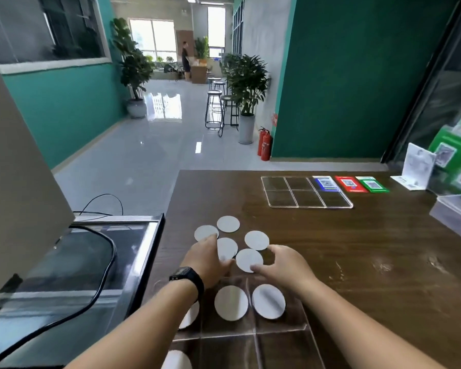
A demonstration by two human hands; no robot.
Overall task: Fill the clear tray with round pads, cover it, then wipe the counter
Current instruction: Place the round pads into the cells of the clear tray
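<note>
Several round white pads lie loose on the brown counter (357, 249), among them a far pad (228, 223) and a right pad (256, 239). My left hand (206, 258) reaches over a middle pad (227, 247), fingers curled at its near edge. My right hand (282, 265) pinches the near edge of another pad (248, 259). Close to me lies the clear tray (280, 328) with square compartments; two pads (231, 302) (268, 301) sit in it, and another (190, 315) is half hidden under my left forearm. A further pad (176, 360) shows at the bottom edge.
A second clear gridded sheet (306, 191) lies far on the counter, with blue (326, 183), red (350, 183) and green (371, 184) code cards beside it. A white stand (417, 166) and clear box (453, 209) are at the right. A monitor and cables sit left.
</note>
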